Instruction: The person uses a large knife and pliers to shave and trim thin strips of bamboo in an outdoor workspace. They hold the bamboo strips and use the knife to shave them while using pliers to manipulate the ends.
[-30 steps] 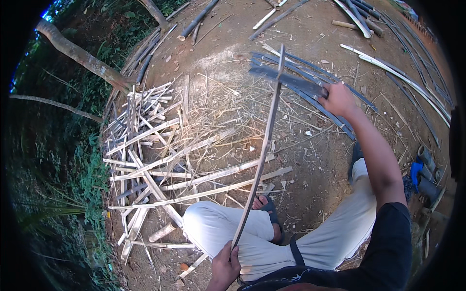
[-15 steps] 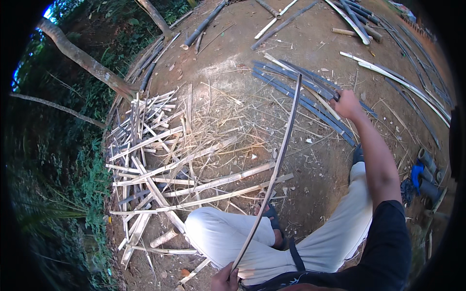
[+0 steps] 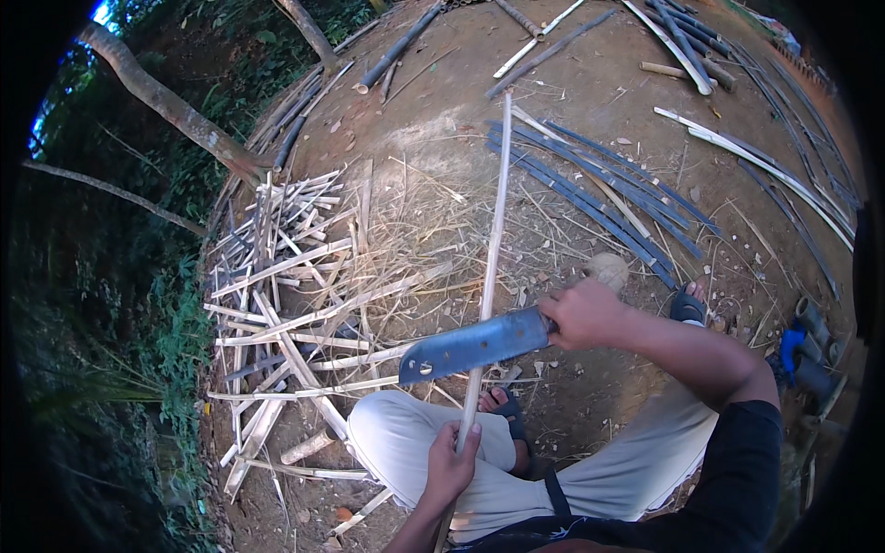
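My left hand (image 3: 452, 461) is wrapped around the lower part of a long, thin bamboo strip (image 3: 496, 221), whose pale side shows as it slants away from me. In my right hand (image 3: 585, 313) is the handle of a broad machete (image 3: 470, 348). Its wide, dark blade points left and lies across the strip, above my left hand. Whether the edge bites into the bamboo cannot be seen. The strip's lower end passes beneath my left hand beside my pale trousers.
Split bamboo pieces (image 3: 286, 341) lie heaped at left, with shavings (image 3: 424, 221) beside them. Dark bamboo slats (image 3: 590, 194) are spread beyond my right hand. A pale rounded object (image 3: 608, 270) sits near my right foot. Poles (image 3: 401, 46) lie farther off; trees (image 3: 166, 101) border the left.
The machete has come from the far right back toward me and now crosses the strip. My left hand has risen along with the strip, which has turned from its dark to its pale side.
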{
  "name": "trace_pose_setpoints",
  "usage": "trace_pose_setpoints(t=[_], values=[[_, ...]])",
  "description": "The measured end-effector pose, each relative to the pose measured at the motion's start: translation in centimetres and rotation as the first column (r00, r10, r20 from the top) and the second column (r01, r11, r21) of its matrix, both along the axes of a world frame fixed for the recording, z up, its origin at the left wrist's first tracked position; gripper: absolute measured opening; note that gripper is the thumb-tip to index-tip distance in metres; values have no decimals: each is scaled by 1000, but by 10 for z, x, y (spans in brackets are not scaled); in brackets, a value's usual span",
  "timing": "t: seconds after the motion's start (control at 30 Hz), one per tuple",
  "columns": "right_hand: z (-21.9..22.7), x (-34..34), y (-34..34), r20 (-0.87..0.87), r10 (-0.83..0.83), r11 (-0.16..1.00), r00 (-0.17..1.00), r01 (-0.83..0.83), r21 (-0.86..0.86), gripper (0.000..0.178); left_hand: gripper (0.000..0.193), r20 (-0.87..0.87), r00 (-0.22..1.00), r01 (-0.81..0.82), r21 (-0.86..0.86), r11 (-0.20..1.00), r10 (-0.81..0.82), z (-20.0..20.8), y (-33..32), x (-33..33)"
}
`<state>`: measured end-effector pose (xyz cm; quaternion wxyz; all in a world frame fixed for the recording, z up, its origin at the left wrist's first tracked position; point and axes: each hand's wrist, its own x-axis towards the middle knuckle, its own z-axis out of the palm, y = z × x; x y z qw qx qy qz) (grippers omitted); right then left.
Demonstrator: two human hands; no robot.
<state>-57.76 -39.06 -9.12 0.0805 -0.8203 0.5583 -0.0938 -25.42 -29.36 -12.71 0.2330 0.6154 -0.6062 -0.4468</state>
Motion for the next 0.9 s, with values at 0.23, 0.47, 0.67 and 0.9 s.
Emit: trace_pose_setpoints(t=[0.23,0.47,0.67,0.9], values=[[9,-51,-24,35,-298,941,954,300,-154,29,26,177,984,57,-252,966,-11,36,5,-12],[4,-35,-20,-21,-82,953,996,72,-295,23,32,235,972,78,-265,961,-14,39,10,-7],[-5,-72,-31,-19,-362,922,932,354,-157,26,37,295,956,56,-170,984,-4,41,7,5],[-17,-26,-19,50,-101,982,994,107,-158,27,29,274,959,-6,-222,975,69,44,14,7]])
